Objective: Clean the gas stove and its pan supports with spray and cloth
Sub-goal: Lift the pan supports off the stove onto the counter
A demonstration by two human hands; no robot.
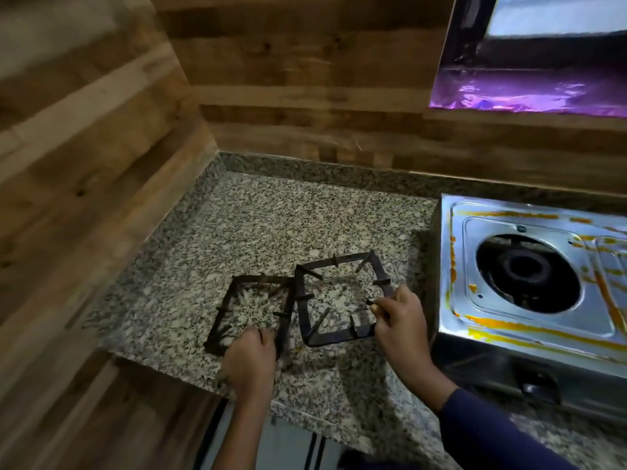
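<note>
Pan supports: left pan support [261, 279] and right pan support [334, 338] lie flat at centre frame, off the stove [454, 320], edges touching.
Hands: left hand [249, 361] curls its fingers over the left one's near rail; right hand [397, 320] pinches the other's right corner.
Stove: right of frame, steel streaked orange, burner [522, 269] bare.
Progress: early, by my judgement; no spray or cloth in view, all wiping left.
Surroundings: speckled granite counter [271, 215], wood-plank walls [305, 62], foil panel [543, 83] upper right.

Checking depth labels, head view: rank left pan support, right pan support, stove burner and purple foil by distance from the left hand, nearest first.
1. Left pan support: gripped by the left hand, at its near edge.
2. Right pan support: just to the right.
3. Stove burner: far right.
4. Purple foil: upper right, on the wall.
</note>
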